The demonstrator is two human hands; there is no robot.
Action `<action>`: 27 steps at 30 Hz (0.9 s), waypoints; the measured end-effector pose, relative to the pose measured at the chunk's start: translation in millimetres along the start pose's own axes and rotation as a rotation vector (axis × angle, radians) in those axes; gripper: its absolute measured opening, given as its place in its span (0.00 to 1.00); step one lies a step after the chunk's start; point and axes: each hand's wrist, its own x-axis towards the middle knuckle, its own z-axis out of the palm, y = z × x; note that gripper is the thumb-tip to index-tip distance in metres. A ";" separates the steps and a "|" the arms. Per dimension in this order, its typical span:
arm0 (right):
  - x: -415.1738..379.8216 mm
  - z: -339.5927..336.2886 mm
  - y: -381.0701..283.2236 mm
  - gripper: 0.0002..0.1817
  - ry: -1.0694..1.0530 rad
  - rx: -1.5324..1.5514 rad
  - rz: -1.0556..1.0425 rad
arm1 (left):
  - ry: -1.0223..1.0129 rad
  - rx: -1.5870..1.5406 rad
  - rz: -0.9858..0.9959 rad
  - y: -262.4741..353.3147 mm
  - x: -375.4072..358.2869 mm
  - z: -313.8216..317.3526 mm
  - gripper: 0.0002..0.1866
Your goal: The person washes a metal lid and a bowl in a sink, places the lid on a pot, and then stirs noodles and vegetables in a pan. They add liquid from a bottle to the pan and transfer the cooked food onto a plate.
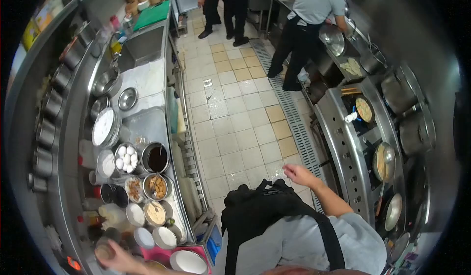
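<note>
My left hand (117, 259) reaches out to the lower left, its fingers around a small brownish jar (104, 250) at the counter's near end. Close by it are a bowl of white powder (143, 237), another white-filled bowl (165, 236) and a large pale bowl (189, 262). My right hand (298, 174) hangs over the floor in front of my apron (265, 211). Its fingers are curled in, and nothing shows in them.
Left counter: a bowl of eggs (126, 158), a pot of dark sauce (157, 158), a sink (142, 46). Right: a stove (338, 142) with a pan of food (363, 109) over flame and a ladle (387, 159). A co-worker (314, 10) stands beyond; others stand at the back.
</note>
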 end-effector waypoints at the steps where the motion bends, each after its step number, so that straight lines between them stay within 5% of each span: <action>1: 1.5 -9.4 -13.8 0.18 0.039 0.041 0.001 | -0.002 -0.027 0.037 46.8 3.2 -15.0 0.32; 3: 6.8 -22.3 -33.0 0.21 0.070 0.120 -0.022 | -0.075 -0.193 -0.017 92.2 5.7 -17.9 0.30; 7: 4.6 -56.3 -89.1 0.31 0.126 0.214 -0.110 | -0.479 -0.701 0.318 199.2 -33.7 0.7 0.32; 11: -10.5 -73.0 -105.0 0.43 0.190 0.145 -0.227 | -1.099 -0.930 0.305 301.9 -123.1 16.9 0.35; 16: -64.0 -86.4 -93.1 0.53 0.374 0.194 -0.323 | -1.699 -1.304 0.561 388.1 -246.4 7.9 0.43; 19: -113.7 -100.2 -65.9 0.54 0.456 0.385 -0.237 | -1.903 -1.452 0.626 434.6 -304.6 -38.9 0.48; 20: -134.0 -109.5 -60.9 0.52 0.371 0.604 -0.058 | -1.973 -1.486 0.636 448.8 -324.2 -55.9 0.51; 24: -197.9 -124.5 -9.6 0.43 0.664 0.736 -0.106 | -2.156 -1.697 0.672 491.0 -425.5 -101.4 0.50; 26: -233.0 -134.0 21.7 0.42 0.720 0.669 -0.059 | -2.486 -1.682 0.665 498.6 -483.9 -124.2 0.47; 27: -249.0 -139.5 38.3 0.42 0.759 0.588 -0.019 | -2.489 -1.671 0.676 503.3 -504.6 -132.7 0.47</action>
